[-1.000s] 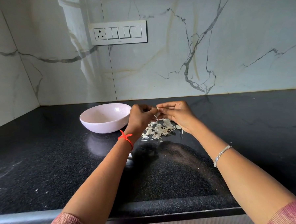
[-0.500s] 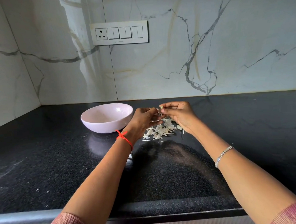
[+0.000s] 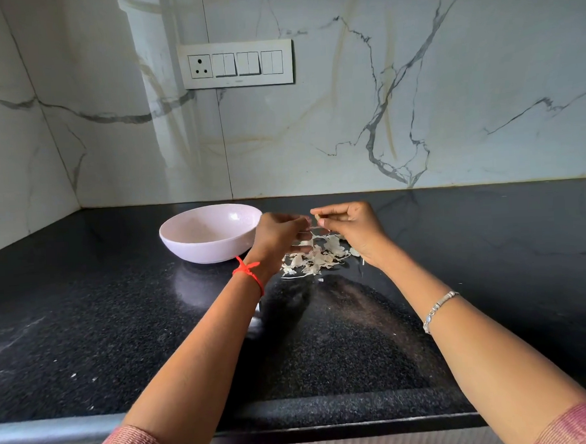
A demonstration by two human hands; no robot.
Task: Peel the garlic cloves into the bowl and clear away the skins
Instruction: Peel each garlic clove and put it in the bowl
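Note:
A pale pink bowl (image 3: 210,233) stands on the black counter (image 3: 103,326), left of my hands. Its inside is hidden from this angle. My right hand (image 3: 351,229) pinches a small garlic clove (image 3: 317,218) between thumb and fingertips. My left hand (image 3: 278,236) is closed beside it, fingers pinching a thin strip of skin (image 3: 314,228) that hangs from the clove. Under both hands lies a loose pile of white garlic skins (image 3: 315,258) on the counter.
A marble wall with a switch panel (image 3: 236,64) rises behind the counter, and a side wall closes the left corner. The counter's rounded front edge (image 3: 51,433) runs along the bottom. Small white specks dot the counter at the left front.
My hands have drawn slightly apart above the skin pile, and a strip of skin now stretches between them. The bowl and the pile have stayed in place.

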